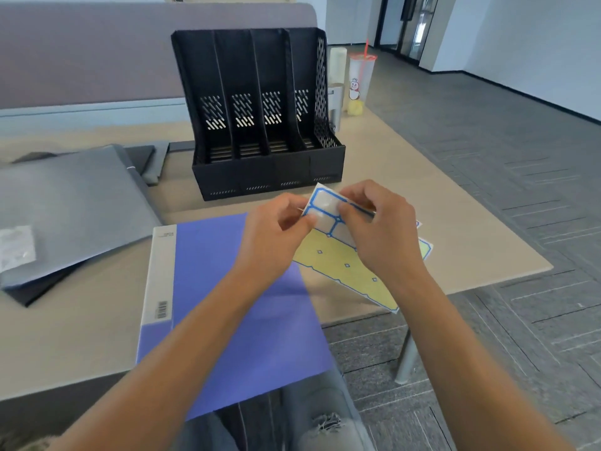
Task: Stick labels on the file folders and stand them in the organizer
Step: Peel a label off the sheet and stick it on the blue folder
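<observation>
A blue file folder (pixel 234 304) lies flat on the desk in front of me, its grey spine to the left. Above its far right corner both hands hold a small sheet of blue-bordered white labels (pixel 327 209). My left hand (pixel 276 236) pinches the sheet's left edge; my right hand (pixel 380 229) pinches its right side with the thumb on a label. A yellow backing sheet (pixel 338 265) with its labels gone lies on the desk under my right hand. The black four-slot organizer (pixel 263 125) stands behind, with nothing in its slots.
Grey folders (pixel 71 206) are stacked at the left, with a small clear packet (pixel 16 245) on top. A plastic cup with a red straw (pixel 359 83) and a pale cylinder (pixel 336 70) stand right of the organizer. The desk's right edge (pixel 507 222) runs close to my right hand.
</observation>
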Demonstrator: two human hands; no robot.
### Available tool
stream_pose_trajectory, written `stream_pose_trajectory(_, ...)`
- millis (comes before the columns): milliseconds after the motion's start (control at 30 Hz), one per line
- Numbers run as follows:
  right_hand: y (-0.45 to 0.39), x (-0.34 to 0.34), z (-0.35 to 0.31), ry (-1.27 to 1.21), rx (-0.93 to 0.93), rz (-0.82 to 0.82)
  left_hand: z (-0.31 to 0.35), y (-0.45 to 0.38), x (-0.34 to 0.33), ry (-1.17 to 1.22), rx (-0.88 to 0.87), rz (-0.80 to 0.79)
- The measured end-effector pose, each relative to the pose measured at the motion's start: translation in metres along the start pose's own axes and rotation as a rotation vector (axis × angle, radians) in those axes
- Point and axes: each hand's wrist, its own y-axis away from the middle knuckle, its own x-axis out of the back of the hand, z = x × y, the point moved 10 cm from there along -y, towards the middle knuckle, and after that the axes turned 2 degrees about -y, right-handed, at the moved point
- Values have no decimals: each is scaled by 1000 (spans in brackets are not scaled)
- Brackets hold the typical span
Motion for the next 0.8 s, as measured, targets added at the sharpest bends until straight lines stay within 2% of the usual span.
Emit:
stream_pose_trajectory(167, 9, -17, -21, -31, 64, -80, 2, 17, 34, 54, 54, 71)
stream_pose_trajectory(400, 15, -27, -39, 29, 148, -107, -1, 34, 49, 75, 70, 95)
stream_pose_trajectory(533, 25, -21, -55, 124, 329, 24, -15, 42, 61, 93, 166, 218)
stream_pose_trajectory(600, 32, -20, -65, 81, 404, 59, -18, 46, 63, 124, 193, 250)
stream_pose_trajectory(800, 38, -38, -69, 34, 440, -32, -13, 50, 61, 239, 182, 240)
